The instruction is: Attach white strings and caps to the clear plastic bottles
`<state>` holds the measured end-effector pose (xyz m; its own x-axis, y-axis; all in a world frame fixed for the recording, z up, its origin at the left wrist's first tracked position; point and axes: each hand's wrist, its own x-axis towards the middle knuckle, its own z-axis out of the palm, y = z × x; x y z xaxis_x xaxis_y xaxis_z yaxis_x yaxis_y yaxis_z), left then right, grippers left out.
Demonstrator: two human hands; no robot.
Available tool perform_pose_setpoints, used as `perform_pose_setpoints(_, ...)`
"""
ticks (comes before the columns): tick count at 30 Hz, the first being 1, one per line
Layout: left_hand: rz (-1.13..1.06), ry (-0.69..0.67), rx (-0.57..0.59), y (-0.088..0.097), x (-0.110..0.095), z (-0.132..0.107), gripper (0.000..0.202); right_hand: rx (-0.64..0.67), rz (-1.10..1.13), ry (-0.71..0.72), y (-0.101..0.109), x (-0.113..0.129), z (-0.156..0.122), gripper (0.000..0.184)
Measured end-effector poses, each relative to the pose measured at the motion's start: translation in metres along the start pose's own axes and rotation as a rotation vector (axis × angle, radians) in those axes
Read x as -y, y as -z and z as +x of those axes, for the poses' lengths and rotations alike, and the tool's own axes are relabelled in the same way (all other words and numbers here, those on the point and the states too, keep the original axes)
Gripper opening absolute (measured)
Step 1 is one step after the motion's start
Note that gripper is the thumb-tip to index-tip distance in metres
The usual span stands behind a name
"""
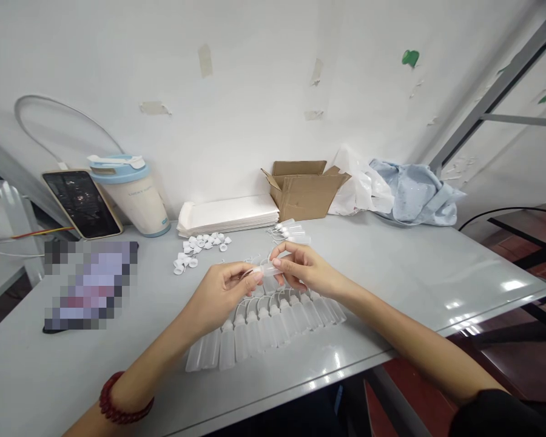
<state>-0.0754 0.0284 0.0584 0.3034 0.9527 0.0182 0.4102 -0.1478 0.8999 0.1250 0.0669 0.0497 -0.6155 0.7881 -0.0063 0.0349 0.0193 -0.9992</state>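
A small translucent plastic bottle (269,269) lies sideways between my two hands, above the grey table. My right hand (300,265) is closed around its body with thumb and fingers. At the other end, the thumb and fingers of my left hand (232,284) pinch a white cap (256,269), partly hidden by the fingertips. Whether the cap is fully on the neck I cannot tell. Below the hands stands a row of similar bottles (264,328) lying flat, many with white caps and thin loops. Loose white caps (202,243) are heaped to the left beyond my left hand.
More small bottles (295,230) lie behind my right hand. Along the wall are a stack of white sheets (230,215), an open cardboard box (304,194), a white plastic bag (357,185) and a blue cloth (414,194). At left stand a phone (84,203) and a tumbler (134,197).
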Motion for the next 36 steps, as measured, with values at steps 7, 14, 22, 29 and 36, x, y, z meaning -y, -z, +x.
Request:
perform_pose_setpoints(7,0.052,-0.078,-0.125,-0.007,-0.003,-0.003,0.021,-0.028,-0.005,-0.019,0.0,0.004,0.001,0.027)
perform_pose_setpoints(14,-0.096,0.074,0.038,-0.004,-0.003,0.001,0.038,-0.036,-0.05,0.013,-0.002,0.001,0.0,0.028)
perform_pose_setpoints(22,-0.424,0.255,0.052,-0.004,0.003,0.001,0.04,-0.174,-0.342,0.198,-0.005,-0.004,-0.001,0.028)
perform_pose_setpoints(29,-0.171,0.129,0.026,-0.004,-0.005,-0.001,0.034,-0.169,-0.267,0.176,-0.003,-0.004,-0.001,0.027)
perform_pose_setpoints(36,0.195,-0.119,-0.18,-0.013,-0.002,-0.007,0.026,-0.152,-0.191,0.087,-0.005,0.003,-0.003,0.028)
